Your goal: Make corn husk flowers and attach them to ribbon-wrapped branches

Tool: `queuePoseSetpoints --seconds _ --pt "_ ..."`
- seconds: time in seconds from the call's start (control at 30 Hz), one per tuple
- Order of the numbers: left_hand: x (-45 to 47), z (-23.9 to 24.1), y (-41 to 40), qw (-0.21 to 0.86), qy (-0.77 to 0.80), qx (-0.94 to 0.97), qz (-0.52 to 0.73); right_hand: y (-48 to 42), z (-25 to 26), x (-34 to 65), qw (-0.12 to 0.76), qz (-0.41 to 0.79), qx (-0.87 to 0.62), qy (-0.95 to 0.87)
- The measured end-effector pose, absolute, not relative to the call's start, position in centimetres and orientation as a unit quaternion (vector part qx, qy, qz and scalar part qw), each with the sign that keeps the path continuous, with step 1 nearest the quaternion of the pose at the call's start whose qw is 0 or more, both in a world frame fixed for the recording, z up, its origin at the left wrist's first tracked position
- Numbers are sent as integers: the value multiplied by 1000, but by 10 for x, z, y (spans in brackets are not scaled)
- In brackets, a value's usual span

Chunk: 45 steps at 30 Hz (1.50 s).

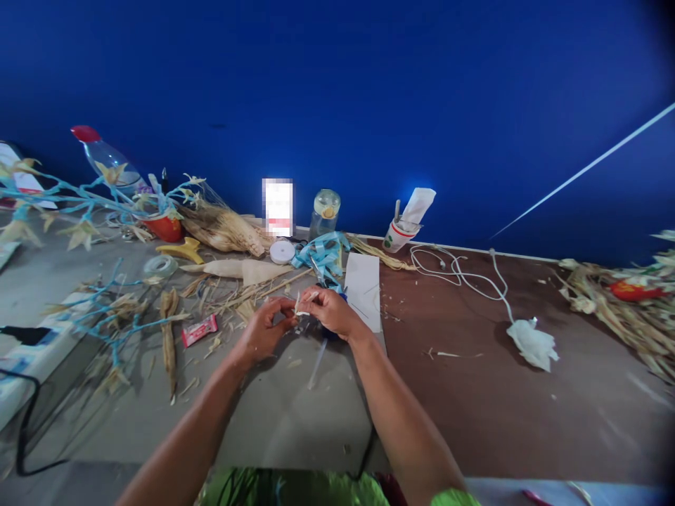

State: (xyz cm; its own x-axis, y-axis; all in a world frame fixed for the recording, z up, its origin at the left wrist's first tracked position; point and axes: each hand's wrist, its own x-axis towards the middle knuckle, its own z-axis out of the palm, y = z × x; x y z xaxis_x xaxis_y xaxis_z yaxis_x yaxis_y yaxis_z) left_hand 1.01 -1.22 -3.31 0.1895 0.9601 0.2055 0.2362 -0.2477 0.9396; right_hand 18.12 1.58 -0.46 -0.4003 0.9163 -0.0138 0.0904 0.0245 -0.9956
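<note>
My left hand (pixel 270 327) and my right hand (pixel 331 313) meet over the middle of the table. Between them, their fingertips pinch a small pale husk piece (pixel 302 310), partly covered by the fingers. Just behind my right hand lies a bundle of light blue ribbon (pixel 324 254). A dark blue object under my right hand is mostly hidden. Beside that hand is a white sheet (pixel 363 284). Dried husk strips and scraps (pixel 247 299) are strewn beyond my left hand, near a pink-red wrapped packet (pixel 200 330). On the table in front of my wrists rests a clear, narrow stick (pixel 317 365).
Blue-wrapped branches with husk flowers (pixel 113 193) spread across the left, near a tape roll (pixel 161 266) and a power strip (pixel 39 365). At the back stand a glass jar (pixel 324 214) and a paper cup (pixel 399 234). A white cable (pixel 474 281) and crumpled tissue (pixel 532 344) lie right.
</note>
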Motion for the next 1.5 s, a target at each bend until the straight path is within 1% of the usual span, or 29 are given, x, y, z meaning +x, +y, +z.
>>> queuePoseSetpoints --seconds 0.13,0.33,0.57,0.8,0.97,1.13,1.4,1.5 --pt "9 -37 -11 430 451 641 448 15 -3 180 371 598 -395 -591" --pt "7 -38 -10 420 456 644 449 13 -1 179 359 660 -381 -539" --pt "7 -34 -10 406 448 657 451 15 -8 179 366 681 -411 -483" --pt "7 -31 -10 388 421 695 435 15 -4 178 371 696 -438 -432" --pt "6 -33 -10 389 408 704 431 17 -5 178 415 670 -460 -409" --pt "5 -37 -9 404 404 699 430 17 -1 176 452 684 -449 -353" --pt "4 -38 -8 425 394 689 435 26 -2 182 572 648 -430 -259" --pt "4 -37 -8 436 399 678 437 28 -2 185 590 635 -438 -238"
